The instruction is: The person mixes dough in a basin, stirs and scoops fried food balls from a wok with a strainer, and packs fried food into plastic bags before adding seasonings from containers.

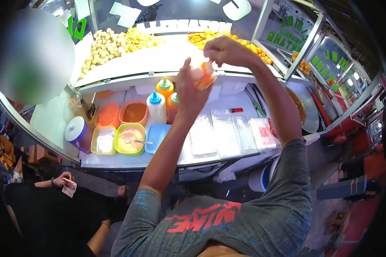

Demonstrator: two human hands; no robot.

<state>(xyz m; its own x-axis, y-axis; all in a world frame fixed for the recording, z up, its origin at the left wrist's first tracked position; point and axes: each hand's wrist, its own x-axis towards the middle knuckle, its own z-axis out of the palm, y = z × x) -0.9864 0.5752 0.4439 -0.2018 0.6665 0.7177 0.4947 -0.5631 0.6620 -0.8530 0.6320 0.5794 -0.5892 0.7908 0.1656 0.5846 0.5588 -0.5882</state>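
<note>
Above the counter, my left hand (192, 88) is wrapped round a small clear plastic bag (207, 80) with orange and whitish contents. My right hand (228, 51) is closed, fingertips pinched at the bag's upper end; glare blurs the exact contact. Squeeze bottles stand below my left hand: a white one with a blue cap (156, 103) and a yellow one with a green cap (164, 88). Packs of clear plastic bags (224, 133) lie on the counter under my forearms.
Heaps of round pale snacks (105, 49) and orange fried pieces (201, 39) fill the lit display shelf (128, 68). Tubs of powder stand at left, one a green tub (130, 153) holding a spoon. A person in black (60, 214), banknotes in hand, is at lower left.
</note>
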